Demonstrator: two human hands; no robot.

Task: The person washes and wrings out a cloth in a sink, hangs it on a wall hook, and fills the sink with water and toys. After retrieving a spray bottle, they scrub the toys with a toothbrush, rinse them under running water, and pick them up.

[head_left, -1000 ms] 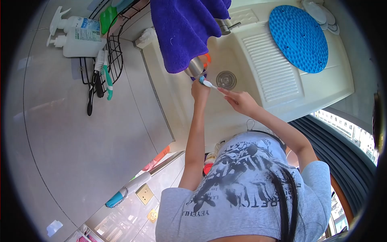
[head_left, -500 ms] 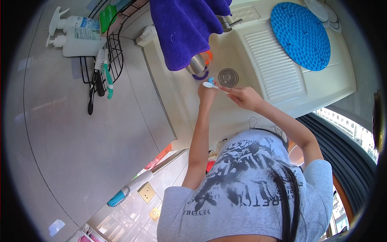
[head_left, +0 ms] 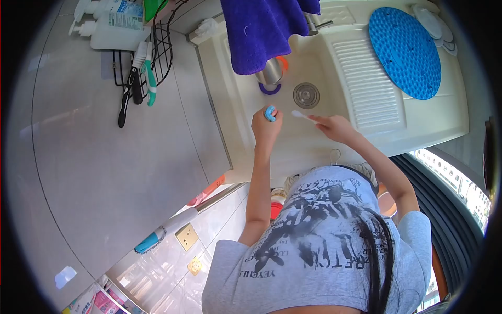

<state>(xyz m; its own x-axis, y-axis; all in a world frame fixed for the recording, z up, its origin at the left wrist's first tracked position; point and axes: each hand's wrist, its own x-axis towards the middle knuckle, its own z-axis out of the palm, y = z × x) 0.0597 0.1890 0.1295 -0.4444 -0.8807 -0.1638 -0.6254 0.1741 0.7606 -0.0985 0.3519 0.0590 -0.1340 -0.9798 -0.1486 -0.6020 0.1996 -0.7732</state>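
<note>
Over the sink basin, my left hand [head_left: 266,127] is closed around a small light-blue object [head_left: 270,113] with a curled shape; what it is I cannot make out. To its right, my right hand [head_left: 336,127] grips a small white brush [head_left: 299,114] by its handle, the head pointing left. A gap separates the brush from the blue object. Above my hands, a metal cup [head_left: 272,72] and a purple ring [head_left: 270,90] lie in the basin, the cup partly hidden by a purple towel [head_left: 261,36].
The drain [head_left: 306,96] is right of the ring. A faucet [head_left: 320,24] sits beyond it. A blue round mat [head_left: 405,52] lies on the ribbed drainboard [head_left: 368,83]. At left, a wire rack [head_left: 162,52] holds brushes beside a pump bottle [head_left: 119,30].
My hands have moved apart, and the brush has come away from the blue object. The camera view has shifted slightly, moving the sink right in the picture.
</note>
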